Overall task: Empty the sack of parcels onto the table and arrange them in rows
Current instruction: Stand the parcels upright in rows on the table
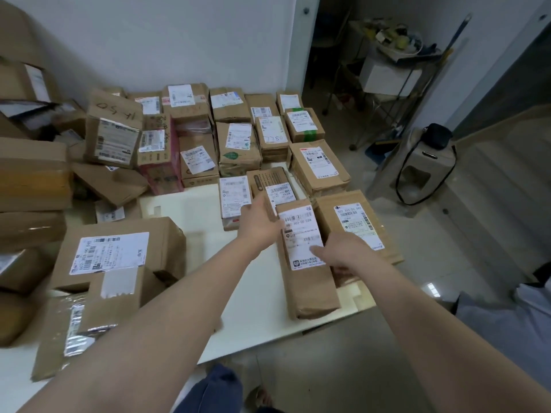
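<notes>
Cardboard parcel (310, 287) labelled "303-00 026" is clasped between left hand (262, 223) and right hand (346, 253).

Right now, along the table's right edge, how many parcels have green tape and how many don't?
Green-taped parcel: 1
No green tape: 3 (far corner parcel, thick parcel, flat parcel)
Total: 4
Long parcel, held by left hand and right hand, excluded.
</notes>
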Demonstrator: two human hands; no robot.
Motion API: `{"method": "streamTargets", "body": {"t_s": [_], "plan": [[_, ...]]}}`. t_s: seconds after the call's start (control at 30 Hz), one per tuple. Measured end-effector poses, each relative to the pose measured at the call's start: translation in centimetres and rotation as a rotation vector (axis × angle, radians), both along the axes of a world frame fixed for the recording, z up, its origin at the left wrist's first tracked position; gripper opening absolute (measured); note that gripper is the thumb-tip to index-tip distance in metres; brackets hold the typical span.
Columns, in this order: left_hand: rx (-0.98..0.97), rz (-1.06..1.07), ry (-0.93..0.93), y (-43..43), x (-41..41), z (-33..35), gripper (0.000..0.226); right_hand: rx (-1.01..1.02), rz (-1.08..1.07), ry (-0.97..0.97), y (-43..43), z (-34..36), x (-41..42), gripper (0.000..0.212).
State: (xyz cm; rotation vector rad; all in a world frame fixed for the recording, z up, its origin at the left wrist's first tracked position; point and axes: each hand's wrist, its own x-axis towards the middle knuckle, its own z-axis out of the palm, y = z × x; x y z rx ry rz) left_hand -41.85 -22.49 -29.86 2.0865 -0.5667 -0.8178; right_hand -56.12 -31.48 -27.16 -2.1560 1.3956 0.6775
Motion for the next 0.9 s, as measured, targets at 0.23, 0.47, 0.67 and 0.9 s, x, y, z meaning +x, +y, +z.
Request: {"method": "streamTargets", "body": {"t_s": [0.23, 0.47, 0.67, 0.9], "plan": [[0.052, 0.190, -0.313, 4.8, 9.5, 3.5, 0.073, -0.154, -0.001, -0.493, 1.6, 0.3, 8.9, 0.038], [0.115, 0.404, -0.352, 9.6, 21.9, 5.1, 0.078, 0.032, 0.091, -0.564, 5.3, -0.7, 21.7, 0.061], [0.054, 0.449, -0.317, 11.4, 33.4, 5.2, 0.076, 0.227, 0.033, -0.699, 8.1, -0.9, 34.8, 0.082], [0.114, 0.323, -0.186, 10.8, 39.9, 2.5, 0.076, -0.018, -0.086, -0.696, 8.8, -1.4, 44.3, 0.066]]}}
